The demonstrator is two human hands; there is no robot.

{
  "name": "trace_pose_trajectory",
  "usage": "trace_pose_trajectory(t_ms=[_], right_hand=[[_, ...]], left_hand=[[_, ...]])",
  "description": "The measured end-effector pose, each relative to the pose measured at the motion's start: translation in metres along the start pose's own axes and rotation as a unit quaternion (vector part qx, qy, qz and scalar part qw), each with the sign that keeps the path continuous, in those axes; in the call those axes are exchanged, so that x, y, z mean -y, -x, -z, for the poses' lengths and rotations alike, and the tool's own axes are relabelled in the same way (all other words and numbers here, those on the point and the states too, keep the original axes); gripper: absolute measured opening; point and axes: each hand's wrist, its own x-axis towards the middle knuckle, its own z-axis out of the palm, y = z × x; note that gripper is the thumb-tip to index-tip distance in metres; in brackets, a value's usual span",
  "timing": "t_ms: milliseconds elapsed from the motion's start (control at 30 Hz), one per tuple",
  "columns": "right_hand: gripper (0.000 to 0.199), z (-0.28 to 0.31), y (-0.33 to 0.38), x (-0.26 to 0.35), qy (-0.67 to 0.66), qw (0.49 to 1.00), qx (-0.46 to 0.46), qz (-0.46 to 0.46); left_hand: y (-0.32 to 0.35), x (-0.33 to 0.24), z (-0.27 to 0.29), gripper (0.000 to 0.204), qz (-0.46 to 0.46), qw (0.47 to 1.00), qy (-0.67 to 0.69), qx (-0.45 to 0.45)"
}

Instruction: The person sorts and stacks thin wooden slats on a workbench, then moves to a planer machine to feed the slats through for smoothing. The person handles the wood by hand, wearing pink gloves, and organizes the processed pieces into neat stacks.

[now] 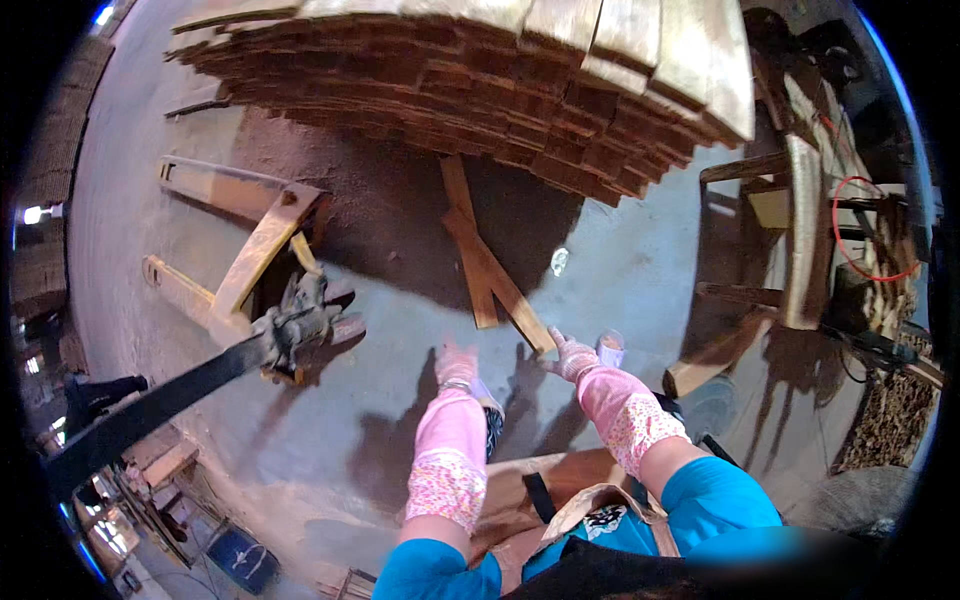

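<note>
Two wooden boards lie crossed on the floor: a reddish-brown board (500,285) on top of another wooden board (483,300). My right hand (573,357), in a pale glove, is at the near end of the upper board. Its thumb and fingers are spread on either side of that end; whether they touch it is unclear. My left hand (457,363), also gloved, hangs to the left of the boards' near ends. Its fingers are smeared by motion. Pink sleeves with patterned cuffs cover both forearms.
A large stack of boards (470,85) overhangs the far side, shading the floor beneath. At left stands a yellowish pallet jack (262,240) with a long black handle (165,405). A wooden frame (803,230) and a short timber (715,355) are at right. My shoe (610,348) shows beside my right hand.
</note>
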Motion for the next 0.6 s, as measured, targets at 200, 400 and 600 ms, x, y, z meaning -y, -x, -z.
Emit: trace_pose_trajectory(t_ms=[200, 400, 600], right_hand=[[0.105, -0.041, -0.124, 0.002, 0.034, 0.998, -0.042, 0.032], [0.074, -0.085, -0.15, -0.01, -0.019, 0.989, -0.142, 0.041], [0.09, -0.011, -0.067, 0.001, -0.113, 0.985, -0.032, 0.129]], left_hand=[[-0.116, -0.058, -0.119, 0.092, -0.016, 0.983, -0.146, -0.11], [-0.181, -0.027, -0.201, 0.074, -0.091, 0.963, 0.152, -0.203], [-0.115, -0.032, -0.089, 0.081, -0.128, 0.977, 0.032, -0.167]])
